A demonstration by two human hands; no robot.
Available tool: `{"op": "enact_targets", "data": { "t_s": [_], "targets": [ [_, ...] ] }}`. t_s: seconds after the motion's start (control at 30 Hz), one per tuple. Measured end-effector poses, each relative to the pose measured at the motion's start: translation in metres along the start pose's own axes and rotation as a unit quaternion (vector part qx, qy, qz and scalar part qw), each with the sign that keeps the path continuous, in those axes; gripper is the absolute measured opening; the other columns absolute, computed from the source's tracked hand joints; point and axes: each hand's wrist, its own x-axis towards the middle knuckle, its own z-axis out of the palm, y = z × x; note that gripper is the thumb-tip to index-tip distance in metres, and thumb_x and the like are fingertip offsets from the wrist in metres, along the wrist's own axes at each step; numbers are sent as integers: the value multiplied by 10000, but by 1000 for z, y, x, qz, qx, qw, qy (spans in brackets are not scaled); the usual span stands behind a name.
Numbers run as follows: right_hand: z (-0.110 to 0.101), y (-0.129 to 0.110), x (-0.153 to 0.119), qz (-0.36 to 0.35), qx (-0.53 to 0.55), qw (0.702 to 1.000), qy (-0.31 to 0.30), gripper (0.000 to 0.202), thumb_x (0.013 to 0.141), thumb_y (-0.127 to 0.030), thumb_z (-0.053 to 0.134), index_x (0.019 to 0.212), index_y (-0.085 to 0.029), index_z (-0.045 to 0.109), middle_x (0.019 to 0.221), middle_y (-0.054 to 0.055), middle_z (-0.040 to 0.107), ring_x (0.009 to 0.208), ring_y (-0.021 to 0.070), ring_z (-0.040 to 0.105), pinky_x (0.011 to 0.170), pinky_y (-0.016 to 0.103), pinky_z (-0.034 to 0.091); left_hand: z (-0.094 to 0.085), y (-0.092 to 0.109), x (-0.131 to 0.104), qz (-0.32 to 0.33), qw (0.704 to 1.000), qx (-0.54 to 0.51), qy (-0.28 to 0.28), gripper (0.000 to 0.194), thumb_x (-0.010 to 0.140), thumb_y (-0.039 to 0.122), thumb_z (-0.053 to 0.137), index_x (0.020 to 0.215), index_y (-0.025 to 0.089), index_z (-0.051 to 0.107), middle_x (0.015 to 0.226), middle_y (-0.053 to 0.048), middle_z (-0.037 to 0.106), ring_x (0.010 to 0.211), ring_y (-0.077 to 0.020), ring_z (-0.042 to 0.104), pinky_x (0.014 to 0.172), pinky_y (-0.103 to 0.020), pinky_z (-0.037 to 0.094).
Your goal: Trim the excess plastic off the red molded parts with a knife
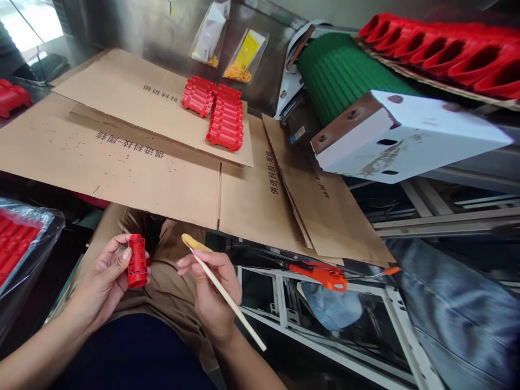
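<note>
Red part (137,261), a short ribbed tube, is in the left hand (109,276), above the brown trousers (162,290) of the seated person's lap. Thumb laid along its near side, fingers curled round behind; grip closed and looks light. Right hand (217,284) pinches a pale stick (229,298) pen-fashion, fingers bent, a yellow finger cover (199,243) on one finger, right beside the stick's tip. Key relation, as judged: the gap between that tip and the tube. The tube lies to the right hand's left, apart from it; the left hand, holding it, is nearer. Tube's long axis runs almost straight up the view, one end toward the cardboard sheets (162,179), the other toward the person's body; tilt in depth cannot be told. The stick slants across, tip up and leftward, its line passing beyond the tube's far end rather than meeting its side. Farther out: red pieces (225,119) in two rows on the upper cardboard; behind them two clear bags (246,54) with yellow contents. At left, a plastic-lined bin (52,219) of red parts; at right, an orange-handled tool (325,276) by the cardboard's edge, a green roller (345,73) above.
</note>
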Motion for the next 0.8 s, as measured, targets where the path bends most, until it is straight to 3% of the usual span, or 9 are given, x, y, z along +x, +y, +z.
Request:
{"op": "enact_targets", "data": {
  "t_s": [0.07, 0.13, 0.23, 0.8],
  "targets": [
    [2, -3, -1, 6, -3, 1000, -27, 123, 1082, -262, 664, 1188, -242, 723, 1067, 83, 819, 994, 226, 814, 862, 358, 702, 1, 0, -1, 38, 999, 15, -16, 371, 831, 346, 919, 1134, 267, 719, 954, -40, 789, 736, -175, 748, 699, -286, 648],
    [5, -7, 0, -41, -21, 994, -95, 148, 1070, -283, 685, 1192, -230, 749, 1143, 107, 814, 1115, 248, 780, 959, 400, 676, 1, 0, -3, 100, 993, 52, -27, 279, 817, 303, 932, 1019, 261, 744, 899, -13, 773, 776, -155, 727, 744, -250, 634],
    [10, -11, 2, -92, -23, 989, -113, 179, 1080, -220, 650, 1238, -209, 734, 1150, 110, 807, 1093, 229, 756, 941, 390, 669, -1, -1, -7, 166, 976, 132, -41, 171, 829, 254, 920, 905, 241, 768, 902, -13, 768, 863, -152, 718, 824, -215, 613],
    [21, -15, 0, -123, -45, 988, -81, 267, 975, -32, 666, 1211, -144, 719, 1106, 133, 804, 1039, 246, 741, 915, 389, 673, -8, -6, -11, 205, 958, 192, -51, 125, 863, 221, 882, 923, 259, 779, 916, 3, 765, 856, -142, 731, 813, -192, 622]
  ]
}}
